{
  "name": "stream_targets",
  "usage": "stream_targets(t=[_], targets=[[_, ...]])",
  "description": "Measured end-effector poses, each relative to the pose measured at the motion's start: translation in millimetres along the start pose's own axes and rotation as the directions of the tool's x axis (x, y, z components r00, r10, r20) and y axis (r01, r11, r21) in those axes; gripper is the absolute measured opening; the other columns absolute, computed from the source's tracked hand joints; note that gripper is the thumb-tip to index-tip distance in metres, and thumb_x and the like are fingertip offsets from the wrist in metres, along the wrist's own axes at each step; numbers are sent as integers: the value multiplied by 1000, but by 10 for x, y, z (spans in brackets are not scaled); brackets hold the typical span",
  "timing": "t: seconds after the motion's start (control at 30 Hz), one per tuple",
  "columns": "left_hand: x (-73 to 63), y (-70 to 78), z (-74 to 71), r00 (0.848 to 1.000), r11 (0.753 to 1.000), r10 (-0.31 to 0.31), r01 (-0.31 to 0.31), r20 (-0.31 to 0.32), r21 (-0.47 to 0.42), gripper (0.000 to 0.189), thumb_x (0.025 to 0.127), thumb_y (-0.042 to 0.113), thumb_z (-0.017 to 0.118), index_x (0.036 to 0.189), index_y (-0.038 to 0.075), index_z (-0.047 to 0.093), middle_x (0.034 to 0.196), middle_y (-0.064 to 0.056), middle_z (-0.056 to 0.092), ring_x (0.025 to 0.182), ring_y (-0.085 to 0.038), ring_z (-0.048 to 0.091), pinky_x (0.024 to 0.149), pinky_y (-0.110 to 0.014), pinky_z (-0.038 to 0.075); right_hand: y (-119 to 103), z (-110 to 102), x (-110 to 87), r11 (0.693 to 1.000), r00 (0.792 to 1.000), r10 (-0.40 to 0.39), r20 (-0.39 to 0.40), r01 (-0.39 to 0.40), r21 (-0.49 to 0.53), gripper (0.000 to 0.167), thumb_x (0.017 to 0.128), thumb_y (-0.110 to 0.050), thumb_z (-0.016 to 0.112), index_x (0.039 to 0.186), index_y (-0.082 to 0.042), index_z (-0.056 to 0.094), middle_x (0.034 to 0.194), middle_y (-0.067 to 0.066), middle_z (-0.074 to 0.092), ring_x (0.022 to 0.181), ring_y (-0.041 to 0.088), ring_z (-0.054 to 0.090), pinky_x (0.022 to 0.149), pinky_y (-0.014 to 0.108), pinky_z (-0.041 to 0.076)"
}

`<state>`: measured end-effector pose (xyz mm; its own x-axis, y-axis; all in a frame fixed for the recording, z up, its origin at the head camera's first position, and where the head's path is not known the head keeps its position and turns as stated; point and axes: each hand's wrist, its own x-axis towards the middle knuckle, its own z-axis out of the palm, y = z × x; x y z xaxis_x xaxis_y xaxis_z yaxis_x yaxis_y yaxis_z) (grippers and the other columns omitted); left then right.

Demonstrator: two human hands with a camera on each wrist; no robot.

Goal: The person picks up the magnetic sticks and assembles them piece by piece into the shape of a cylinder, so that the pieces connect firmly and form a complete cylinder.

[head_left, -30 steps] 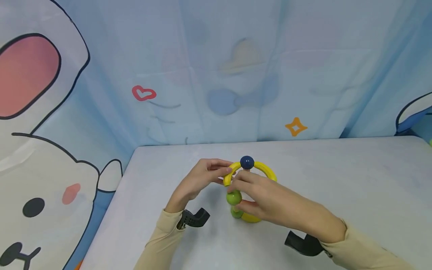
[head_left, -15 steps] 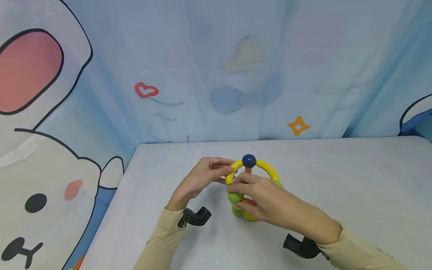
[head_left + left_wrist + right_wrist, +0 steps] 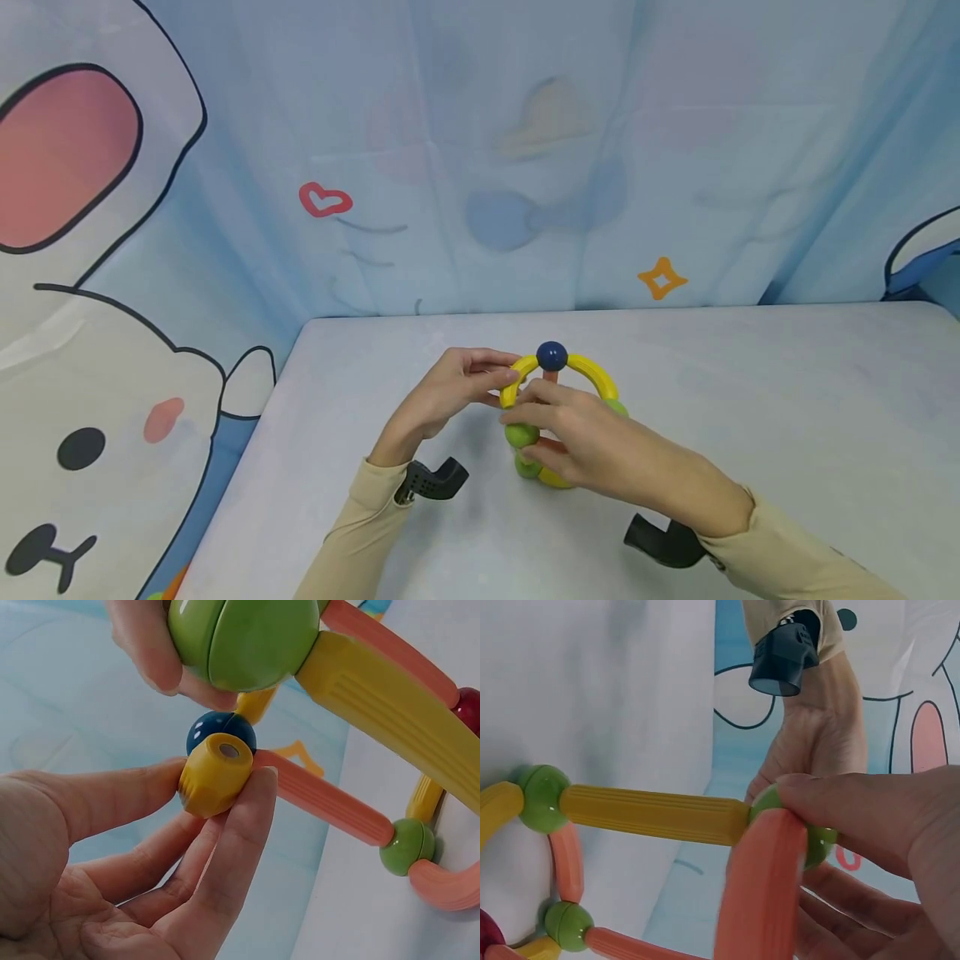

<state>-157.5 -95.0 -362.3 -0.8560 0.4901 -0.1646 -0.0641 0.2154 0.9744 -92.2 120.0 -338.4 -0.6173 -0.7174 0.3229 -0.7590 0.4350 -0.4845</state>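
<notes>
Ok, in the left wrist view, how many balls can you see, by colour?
Green balls: 2
Blue ball: 1
Dark red ball: 1
Total: 4

Two hands are holding a rod-and-ball toy (image 3: pixel 558 417) standing on a pale tabletop (image 3: pixel 750 400). The left hand (image 3: pixel 442 396) is pinching its yellow arc; the right hand (image 3: pixel 592 446) is gripping a green ball (image 3: pixel 519 435).

Pale table (image 3: pixel 750 400), blue cartoon curtain (image 3: pixel 525 150)
</notes>
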Motion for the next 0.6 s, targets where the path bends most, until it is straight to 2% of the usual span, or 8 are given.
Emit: stream_targets(t=[0.17,0.43,0.6], targets=[[-9,7,3,1000,1000,-1,1,5,-16,38,103,14,67,136,-5,64,125,-18,72,100,-18,71,89,-38,61,23,53,-16,999,997,14,-73,-10,52,33,82,5,86,109,-7,69,107,0,56,87,10,60,72,21,56],[-13,7,5,1000,999,-4,4,-3,-32,39,102,15,68,135,-5,64,125,-17,72,101,-19,72,89,-38,61,36,96,-6,999,988,-33,-151,37,19,34,79,6,88,102,-8,68,104,-1,57,89,10,57,74,21,55],[-13,10,16,1000,999,-8,8,-3,-44,39,102,14,69,136,-4,64,124,-17,72,100,-19,72,93,-45,60,47,107,5,998,982,-53,-183,55,6,34,76,6,90,99,-8,69,102,-1,57,90,10,57,75,21,55]])
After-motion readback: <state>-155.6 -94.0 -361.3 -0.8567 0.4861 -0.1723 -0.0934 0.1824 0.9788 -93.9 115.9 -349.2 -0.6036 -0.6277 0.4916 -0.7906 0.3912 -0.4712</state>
